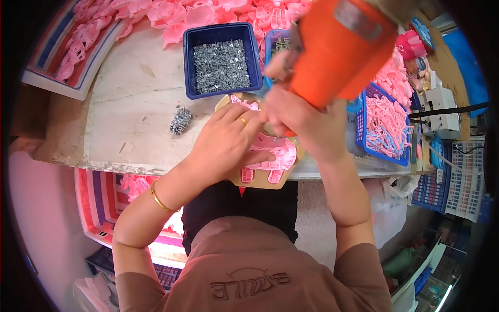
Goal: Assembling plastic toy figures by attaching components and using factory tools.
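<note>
Workbench (130, 104): pale worn top, pink parts heaped along its far edge
Orange power tool (338, 52): gripped in the right hand (306, 122), tip down on the pink piece
Blue tray (222, 60): full of small metal screws, toward the far edge
Pink plastic piece (275, 153): on a tan board at the near edge
Left hand (226, 140): fingers spread flat, pressing the piece
Loose screws (180, 120): small pile left of the board

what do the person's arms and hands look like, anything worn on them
Both forearms are bare below short brown sleeves. The left hand wears a gold ring on one finger, and a thin gold bangle circles the left wrist. The right hand shows no jewellery or glove.
</note>
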`<state>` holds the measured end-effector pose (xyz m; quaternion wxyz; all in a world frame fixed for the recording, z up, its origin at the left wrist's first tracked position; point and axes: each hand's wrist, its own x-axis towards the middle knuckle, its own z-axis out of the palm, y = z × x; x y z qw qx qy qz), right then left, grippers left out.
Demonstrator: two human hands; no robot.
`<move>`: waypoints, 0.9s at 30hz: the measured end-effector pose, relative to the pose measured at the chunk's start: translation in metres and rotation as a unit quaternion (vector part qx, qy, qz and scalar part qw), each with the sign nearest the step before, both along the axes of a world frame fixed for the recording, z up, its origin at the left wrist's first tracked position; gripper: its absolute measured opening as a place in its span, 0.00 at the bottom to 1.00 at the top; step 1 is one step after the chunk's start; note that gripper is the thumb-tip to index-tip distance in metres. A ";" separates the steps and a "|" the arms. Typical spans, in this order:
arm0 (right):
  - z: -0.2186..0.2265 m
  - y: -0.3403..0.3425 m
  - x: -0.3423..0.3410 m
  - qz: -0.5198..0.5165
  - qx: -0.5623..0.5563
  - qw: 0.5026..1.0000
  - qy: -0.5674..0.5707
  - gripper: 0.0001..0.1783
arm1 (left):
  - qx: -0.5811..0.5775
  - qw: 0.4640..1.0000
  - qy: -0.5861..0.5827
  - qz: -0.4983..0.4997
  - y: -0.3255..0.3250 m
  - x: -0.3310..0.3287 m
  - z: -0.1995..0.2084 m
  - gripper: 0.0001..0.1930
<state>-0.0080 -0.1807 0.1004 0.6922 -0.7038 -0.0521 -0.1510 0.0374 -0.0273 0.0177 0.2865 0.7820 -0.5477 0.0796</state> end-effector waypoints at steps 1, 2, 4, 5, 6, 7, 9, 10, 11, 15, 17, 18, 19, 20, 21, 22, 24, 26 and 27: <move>-0.005 -0.005 -0.009 -0.019 0.018 1.000 0.014 0.12 | -0.003 1.000 0.003 -0.003 -0.001 -0.004 0.000 0.19; -0.012 -0.011 -0.014 -0.035 0.039 0.998 0.029 0.12 | 0.008 1.000 -0.004 -0.023 -0.001 -0.008 0.000 0.20; -0.025 -0.021 -0.020 -0.030 0.023 0.999 0.005 0.12 | 0.017 0.999 -0.009 -0.044 0.000 -0.016 -0.003 0.20; -0.029 -0.024 -0.022 -0.025 0.020 0.999 0.004 0.13 | 0.015 0.998 -0.018 -0.055 -0.001 -0.019 -0.008 0.19; -0.031 -0.025 -0.025 -0.020 0.018 1.000 0.003 0.14 | 0.014 0.997 -0.027 -0.065 -0.001 -0.022 -0.012 0.18; -0.032 -0.023 -0.025 -0.014 0.038 0.999 0.023 0.15 | 0.034 0.997 -0.047 -0.056 -0.001 -0.023 -0.015 0.15; -0.033 -0.023 -0.026 -0.009 0.038 0.999 0.025 0.15 | 0.034 0.997 -0.036 -0.057 -0.001 -0.024 -0.015 0.15; -0.034 -0.023 -0.026 -0.003 0.037 0.999 0.024 0.15 | 0.034 0.997 -0.028 -0.058 -0.002 -0.024 -0.015 0.15; -0.035 -0.024 -0.027 -0.003 0.037 0.999 0.024 0.15 | 0.034 0.997 -0.028 -0.058 -0.003 -0.025 -0.016 0.15; -0.041 -0.023 -0.030 -0.019 0.031 0.999 0.019 0.14 | 0.031 0.998 -0.028 -0.054 -0.004 -0.027 -0.016 0.14; -0.043 -0.023 -0.032 -0.026 0.026 0.999 0.017 0.13 | 0.032 0.998 -0.029 -0.056 -0.005 -0.027 -0.014 0.13; -0.046 -0.023 -0.033 -0.025 0.030 0.999 0.009 0.12 | 0.041 0.997 -0.030 -0.052 -0.005 -0.027 -0.013 0.12; -0.048 -0.023 -0.033 -0.022 0.035 0.999 0.000 0.10 | 0.049 0.997 -0.032 -0.047 -0.005 -0.027 -0.011 0.12; -0.051 -0.023 -0.033 -0.023 0.034 0.999 0.000 0.10 | 0.049 0.997 -0.032 -0.048 -0.005 -0.027 -0.011 0.12; -0.054 -0.023 -0.033 -0.033 0.024 0.999 -0.008 0.09 | 0.046 0.997 -0.036 -0.048 -0.005 -0.027 -0.012 0.11; -0.056 -0.023 -0.033 -0.042 0.014 0.999 -0.016 0.08 | 0.043 0.997 -0.040 -0.047 -0.006 -0.027 -0.013 0.11; -0.058 -0.018 -0.033 -0.059 0.011 0.998 -0.012 0.07 | 0.039 0.998 -0.040 -0.043 -0.007 -0.027 -0.014 0.11; -0.059 -0.017 -0.033 -0.076 0.009 0.997 -0.008 0.07 | 0.035 0.998 -0.042 -0.038 -0.006 -0.028 -0.015 0.11; -0.059 -0.017 -0.034 -0.070 -0.002 0.998 -0.006 0.07 | 0.035 0.998 -0.039 -0.037 -0.006 -0.028 -0.015 0.11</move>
